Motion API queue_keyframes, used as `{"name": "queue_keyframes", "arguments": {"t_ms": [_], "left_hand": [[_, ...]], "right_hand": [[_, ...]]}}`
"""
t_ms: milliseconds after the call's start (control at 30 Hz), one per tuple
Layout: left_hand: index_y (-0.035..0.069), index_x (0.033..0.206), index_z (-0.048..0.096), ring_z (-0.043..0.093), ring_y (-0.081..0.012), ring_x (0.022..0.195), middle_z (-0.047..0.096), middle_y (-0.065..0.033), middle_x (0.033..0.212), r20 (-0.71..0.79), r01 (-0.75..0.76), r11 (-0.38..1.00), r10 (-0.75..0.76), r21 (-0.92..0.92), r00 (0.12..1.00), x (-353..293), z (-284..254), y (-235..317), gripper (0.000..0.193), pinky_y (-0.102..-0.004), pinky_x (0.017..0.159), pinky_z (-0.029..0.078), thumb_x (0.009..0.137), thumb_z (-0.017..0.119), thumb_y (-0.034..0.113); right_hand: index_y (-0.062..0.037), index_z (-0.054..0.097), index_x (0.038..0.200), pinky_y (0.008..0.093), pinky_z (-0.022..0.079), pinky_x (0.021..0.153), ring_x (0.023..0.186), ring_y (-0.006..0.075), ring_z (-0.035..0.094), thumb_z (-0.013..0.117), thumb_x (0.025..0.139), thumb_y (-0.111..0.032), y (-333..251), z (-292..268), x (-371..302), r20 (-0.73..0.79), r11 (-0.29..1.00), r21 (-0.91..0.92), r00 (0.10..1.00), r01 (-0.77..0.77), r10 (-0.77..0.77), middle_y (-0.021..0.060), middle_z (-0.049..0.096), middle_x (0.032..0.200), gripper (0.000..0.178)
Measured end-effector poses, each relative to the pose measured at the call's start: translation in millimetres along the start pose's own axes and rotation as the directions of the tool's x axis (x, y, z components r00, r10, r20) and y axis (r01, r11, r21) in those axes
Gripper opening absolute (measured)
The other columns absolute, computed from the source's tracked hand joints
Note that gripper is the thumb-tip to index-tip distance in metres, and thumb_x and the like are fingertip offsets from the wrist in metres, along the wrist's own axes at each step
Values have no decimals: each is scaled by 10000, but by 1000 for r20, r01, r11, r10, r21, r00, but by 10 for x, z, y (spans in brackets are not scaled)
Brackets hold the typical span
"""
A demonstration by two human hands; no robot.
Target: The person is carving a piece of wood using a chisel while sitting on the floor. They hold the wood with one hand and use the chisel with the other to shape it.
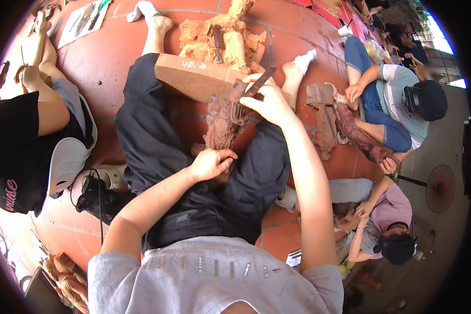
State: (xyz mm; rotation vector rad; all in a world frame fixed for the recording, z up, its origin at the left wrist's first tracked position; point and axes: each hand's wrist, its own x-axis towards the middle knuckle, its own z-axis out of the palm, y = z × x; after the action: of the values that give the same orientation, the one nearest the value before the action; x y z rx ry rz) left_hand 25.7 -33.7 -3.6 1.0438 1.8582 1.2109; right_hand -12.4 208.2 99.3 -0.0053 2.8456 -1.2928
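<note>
A reddish-brown wood carving (225,118) with deep folds leans between my legs, its upper end near a wooden block. My left hand (213,164) is closed around the carving's lower part, fingers curled, and hides some of it. My right hand (269,104) pinches a dark, flat, strip-like tool (260,81) at the carving's upper end. Whether this strip is a file or something else I cannot make out. Just beyond, a lighter wood carving (235,49) stands on the wooden block (193,78), and a chisel (217,44) with a dark handle rests against it.
On the left sits a person in a black and white cap (23,146). Two other people work on the right, one holding a long dark-red carving (363,133). A brown carved piece (324,123) lies on the red tile floor (293,36). Tools lie on a white sheet (81,23).
</note>
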Motion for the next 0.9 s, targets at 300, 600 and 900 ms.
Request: {"name": "queue_keyframes", "arguments": {"t_ms": [300, 600, 900], "left_hand": [[125, 1114, 656, 702, -207, 704, 697, -61, 705, 13, 21, 1000, -21, -5, 1000, -7, 2, 0, 227, -320, 693, 538, 926, 557, 205], [106, 1126, 645, 697, -201, 690, 695, -55, 711, 34, 0, 999, 1, -40, 999, -47, 8, -9, 237, -318, 673, 535, 929, 548, 196], [96, 1138, 643, 694, -207, 707, 699, -59, 727, 124, 113, 990, -103, -81, 987, 7, -71, 51, 251, -320, 683, 529, 941, 539, 209]], "right_hand": [[-23, 676, 823, 342, 384, 1008, 1184, 223, 497, 760, 746, -142, -33, 10, 14, -16, 997, -57, 999, 51, -52, 110, 621, 1152, 164], [-7, 670, 810, 320, 485, 843, 1007, 206, 600, 768, 746, -113, 82, -12, -32, -68, 995, -76, 995, 63, -68, 126, 598, 1141, 158], [-15, 667, 801, 426, 389, 1005, 1190, 328, 473, 758, 741, -184, 71, 126, -61, -45, 996, 21, 995, 91, -90, 146, 565, 1232, 201]]}}
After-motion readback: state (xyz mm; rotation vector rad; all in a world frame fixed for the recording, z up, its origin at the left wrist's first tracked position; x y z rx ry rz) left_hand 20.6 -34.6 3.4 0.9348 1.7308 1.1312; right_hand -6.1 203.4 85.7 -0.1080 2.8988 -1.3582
